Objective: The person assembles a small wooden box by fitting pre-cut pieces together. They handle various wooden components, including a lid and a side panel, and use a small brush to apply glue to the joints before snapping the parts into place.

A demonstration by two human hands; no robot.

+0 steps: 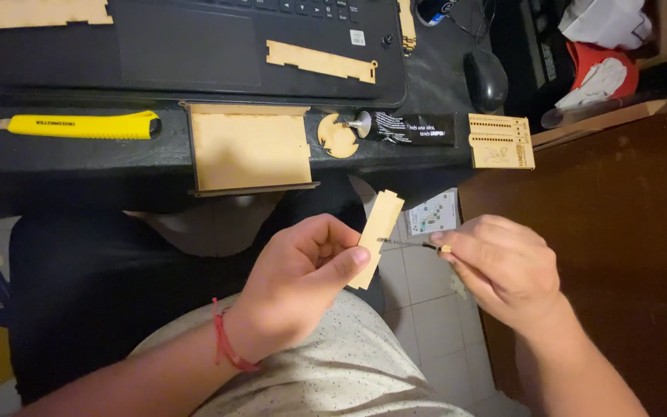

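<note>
Left hand (303,266) grips a notched wooden strip (377,238) between thumb and fingers, above the lap. Right hand (499,266) pinches a thin tool (411,244), tip touching the strip. Beyond, a desk (79,166) bears a wooden panel (249,148), yellow knife (79,124) and laptop (187,46).

Left hand (303,266) grips a notched thin wood strip (376,238), thumb across its lower part. Right hand (499,266) pinches a thin needle-like tool (411,244), tip touching the strip's edge. Above, on the black desk (55,166): yellow utility knife (79,124), flat wooden panel (248,148), round wooden gear piece (337,137), engraved wooden plate (501,141), laptop (187,46), mouse (485,79).
</note>
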